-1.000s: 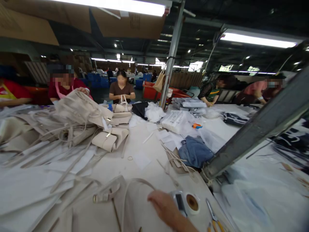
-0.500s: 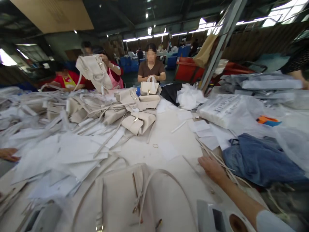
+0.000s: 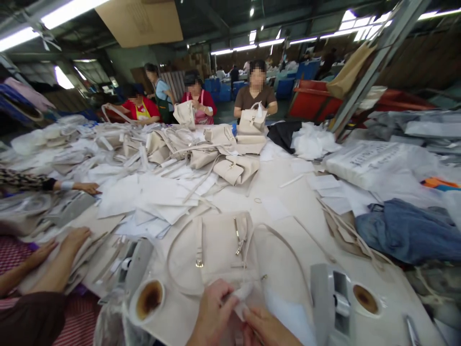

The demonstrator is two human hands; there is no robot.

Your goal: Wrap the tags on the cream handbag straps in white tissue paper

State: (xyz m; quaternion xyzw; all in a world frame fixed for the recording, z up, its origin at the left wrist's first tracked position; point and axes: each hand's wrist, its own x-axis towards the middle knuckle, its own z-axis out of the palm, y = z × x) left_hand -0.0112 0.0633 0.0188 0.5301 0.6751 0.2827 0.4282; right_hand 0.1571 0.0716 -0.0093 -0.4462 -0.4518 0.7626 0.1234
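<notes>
In the frame's lower centre, my left hand (image 3: 213, 310) and right hand (image 3: 269, 327) pinch a thin whitish wrap (image 3: 244, 291) by the beige bag (image 3: 219, 235), whose gold buckle (image 3: 199, 263) lies uncovered, so I judge the wrap gathered but the bag unfinished.

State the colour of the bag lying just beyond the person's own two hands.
The bag is pale beige, seen best in the current head view.

The bag (image 3: 221, 240) is of pale beige colour, its buckle (image 3: 199, 263) is golden, and the crumpled sheet (image 3: 242, 293) is whitish. The denim cloth (image 3: 406, 233) is blue, while one sleeve (image 3: 23, 180) has dark spots on tan.
</notes>
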